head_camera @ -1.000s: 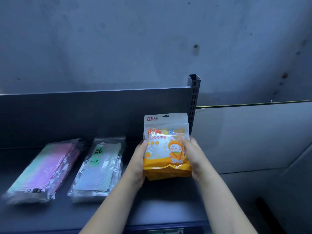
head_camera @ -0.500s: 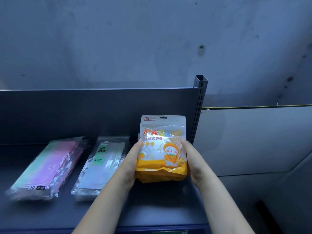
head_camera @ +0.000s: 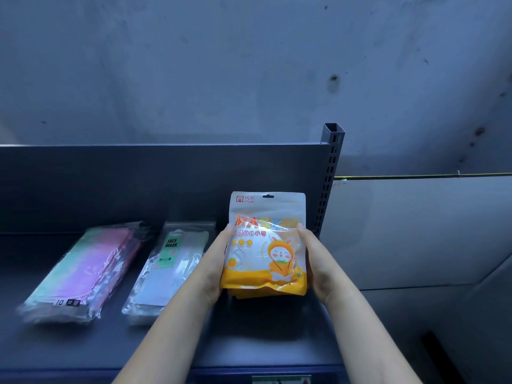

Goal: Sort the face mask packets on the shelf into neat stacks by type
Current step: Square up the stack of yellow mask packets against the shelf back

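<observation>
A stack of orange-and-white mask packets with a cartoon rabbit lies at the right end of the dark shelf. My left hand presses its left side and my right hand presses its right side, both gripping the stack. Left of it lies a stack of clear packets labelled FACE MASK. Farther left is a stack of pink and green mask packets in clear wrap.
The shelf's dark back panel rises behind the stacks. A slotted metal upright stands just right of the orange stack. A grey wall and pale panel lie beyond the shelf's right end.
The orange packet stack came down from a tilted, raised hold to lie flatter on the shelf, with both hands still at its sides.
</observation>
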`<action>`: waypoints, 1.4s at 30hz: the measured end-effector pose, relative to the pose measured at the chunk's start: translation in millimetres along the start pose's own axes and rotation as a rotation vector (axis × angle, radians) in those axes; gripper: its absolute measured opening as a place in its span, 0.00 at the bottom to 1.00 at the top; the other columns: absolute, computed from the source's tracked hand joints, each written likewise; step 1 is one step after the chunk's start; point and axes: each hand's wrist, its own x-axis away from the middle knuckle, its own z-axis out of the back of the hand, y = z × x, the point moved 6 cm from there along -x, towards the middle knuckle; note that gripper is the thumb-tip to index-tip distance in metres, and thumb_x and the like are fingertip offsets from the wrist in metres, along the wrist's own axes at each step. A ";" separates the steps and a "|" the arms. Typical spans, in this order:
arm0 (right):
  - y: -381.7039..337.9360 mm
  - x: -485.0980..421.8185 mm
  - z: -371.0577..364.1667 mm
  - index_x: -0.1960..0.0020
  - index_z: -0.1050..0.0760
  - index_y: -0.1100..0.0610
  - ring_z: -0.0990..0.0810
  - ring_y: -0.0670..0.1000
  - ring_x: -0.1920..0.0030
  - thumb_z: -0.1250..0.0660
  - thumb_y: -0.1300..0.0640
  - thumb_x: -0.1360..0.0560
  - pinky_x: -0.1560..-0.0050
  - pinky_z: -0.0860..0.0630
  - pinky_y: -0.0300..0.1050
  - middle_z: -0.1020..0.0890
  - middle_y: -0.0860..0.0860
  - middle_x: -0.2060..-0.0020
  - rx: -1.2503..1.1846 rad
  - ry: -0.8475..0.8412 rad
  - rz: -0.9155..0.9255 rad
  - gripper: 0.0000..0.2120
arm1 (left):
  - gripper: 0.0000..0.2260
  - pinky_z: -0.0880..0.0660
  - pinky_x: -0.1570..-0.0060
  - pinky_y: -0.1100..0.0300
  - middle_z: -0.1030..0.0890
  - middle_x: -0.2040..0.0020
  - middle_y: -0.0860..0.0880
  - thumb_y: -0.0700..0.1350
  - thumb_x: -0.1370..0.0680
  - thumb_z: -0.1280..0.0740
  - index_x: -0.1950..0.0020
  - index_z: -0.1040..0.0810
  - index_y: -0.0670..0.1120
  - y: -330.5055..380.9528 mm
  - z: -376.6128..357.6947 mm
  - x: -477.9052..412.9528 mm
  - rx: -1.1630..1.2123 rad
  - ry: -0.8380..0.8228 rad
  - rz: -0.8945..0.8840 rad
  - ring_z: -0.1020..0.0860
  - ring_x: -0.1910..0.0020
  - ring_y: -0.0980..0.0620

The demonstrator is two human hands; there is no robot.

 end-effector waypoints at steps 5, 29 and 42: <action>5.6 -1.2 -3.8 0.28 0.26 0.53 0.11 0.62 0.45 0.39 0.36 0.17 0.43 0.15 0.62 0.12 0.58 0.43 -0.025 0.011 -0.014 0.26 | 0.23 0.21 0.37 0.36 0.12 0.43 0.42 0.64 0.18 0.38 0.35 0.18 0.49 3.7 -7.3 3.2 -0.046 0.014 0.015 0.13 0.44 0.39; -24.2 -31.6 4.0 0.37 0.20 0.58 0.10 0.61 0.56 0.36 0.38 0.24 0.45 0.15 0.64 0.10 0.57 0.55 0.189 0.250 -0.078 0.27 | 0.27 0.25 0.33 0.52 0.26 0.26 0.52 0.59 0.19 0.33 0.23 0.31 0.50 35.6 1.9 14.1 -0.491 0.309 -0.495 0.26 0.29 0.52; -44.5 -15.4 1.1 0.31 0.26 0.55 0.12 0.58 0.49 0.34 0.36 0.25 0.46 0.14 0.60 0.14 0.55 0.43 0.217 0.319 0.053 0.31 | 0.34 0.37 0.23 0.43 0.42 0.16 0.59 0.63 0.27 0.38 0.21 0.33 0.61 16.4 -12.7 36.6 -1.330 0.176 -0.882 0.47 0.16 0.48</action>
